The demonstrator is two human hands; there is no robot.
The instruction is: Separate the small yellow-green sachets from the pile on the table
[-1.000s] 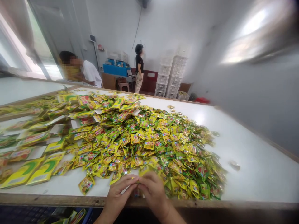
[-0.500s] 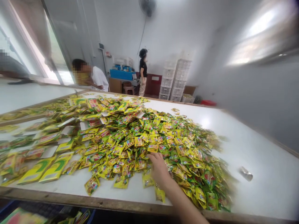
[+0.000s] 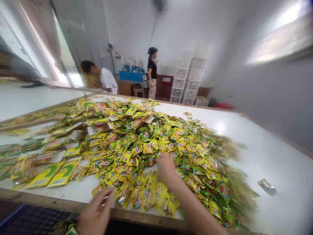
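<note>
A wide heap of small yellow-green foil sachets covers the middle of the white table. My right hand reaches into the near side of the heap, its fingers bent down among the sachets; whether they grip any is hidden. Loose sachets lie between that hand and the table's near edge. My left hand hovers at the near edge, slightly blurred, fingers stretched and a gap at the thumb, close to the nearest sachets. Flat yellow-green boxes rest left of the heap.
A wooden rim borders the table. Below it at left is a dark blue crate with sachets inside. A silvery wrapper lies to the right. Behind are stacked white crates, a standing person and a person in white.
My left hand has come into view at the near edge. My right hand's fingers have bent downward, and several sachets have slid toward the near rim. The view has shifted slightly.
</note>
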